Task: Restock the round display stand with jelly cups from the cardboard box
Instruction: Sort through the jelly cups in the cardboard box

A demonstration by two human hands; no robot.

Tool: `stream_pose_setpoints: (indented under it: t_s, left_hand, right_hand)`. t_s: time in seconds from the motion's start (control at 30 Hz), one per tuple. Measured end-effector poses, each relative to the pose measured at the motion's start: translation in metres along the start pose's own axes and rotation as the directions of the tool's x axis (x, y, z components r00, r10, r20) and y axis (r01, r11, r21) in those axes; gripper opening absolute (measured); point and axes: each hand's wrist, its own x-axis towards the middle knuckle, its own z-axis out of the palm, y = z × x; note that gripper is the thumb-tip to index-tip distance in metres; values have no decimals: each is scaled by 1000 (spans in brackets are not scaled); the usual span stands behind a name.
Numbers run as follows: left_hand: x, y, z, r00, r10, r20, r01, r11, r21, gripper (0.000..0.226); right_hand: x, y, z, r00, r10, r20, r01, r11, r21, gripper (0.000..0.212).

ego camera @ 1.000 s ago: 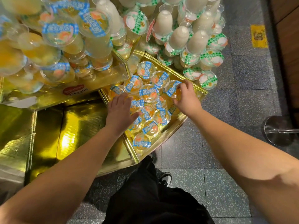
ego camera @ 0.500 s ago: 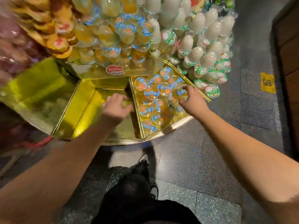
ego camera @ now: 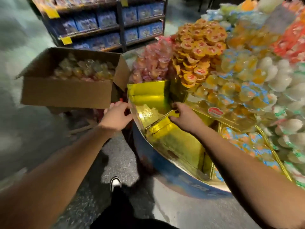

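Turned away from the filled bin of blue-lidded cups (ego camera: 244, 142) toward the cardboard box (ego camera: 66, 91), now in view and full of jelly cups (ego camera: 85, 70). Left hand (ego camera: 116, 115), off the cups, loosely curled, holding nothing, just beside the stand rim (ego camera: 165, 161). Right hand (ego camera: 181, 115), curled on a gold divider (ego camera: 158, 119) (too blurry to be sure). 2 gold bins bare, so likely more cups next.

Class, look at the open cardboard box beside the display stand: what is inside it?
The cardboard box holds a heap of clear jelly cups with yellowish contents, visible through its open top. The picture is blurred, so labels are unreadable, and the box walls hide how deep the heap goes.
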Motion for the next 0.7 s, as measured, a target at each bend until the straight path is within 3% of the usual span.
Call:
stream_pose_setpoints:
  t_s: [0.1, 0.2, 0.3, 0.4, 0.5, 0.7]
  left_hand:
    - [6, -69, -23, 994, -111, -14, 111, 994, 0, 41]
    - [24, -142, -36, 983, -113, -146, 97, 989, -110, 53]
    - [54, -202, -60, 975, -219, -29, 215, 970, -110, 33]
    - [87, -255, -82, 965, -261, -17, 258, 961, -103, 29]
    - [124, -302, -101, 967, -249, 49, 249, 968, 8, 30]
    - [216, -355, -113, 951, -298, 87, 295, 954, 45, 26]
  right_hand:
    - [53, -54, 39, 991, -95, 96, 98, 995, -28, 48]
    - [116, -105, 80, 968, -170, 185, 180, 983, -40, 43]
    - [178, -153, 120, 947, -189, 259, 203, 979, -30, 37]
    - [235, -192, 157, 936, -156, 316, 181, 982, -49, 33]
    - [287, -219, 182, 930, -121, 348, 154, 986, -67, 46]
    - [372, -235, 199, 923, -17, 385, 78, 987, -143, 51]
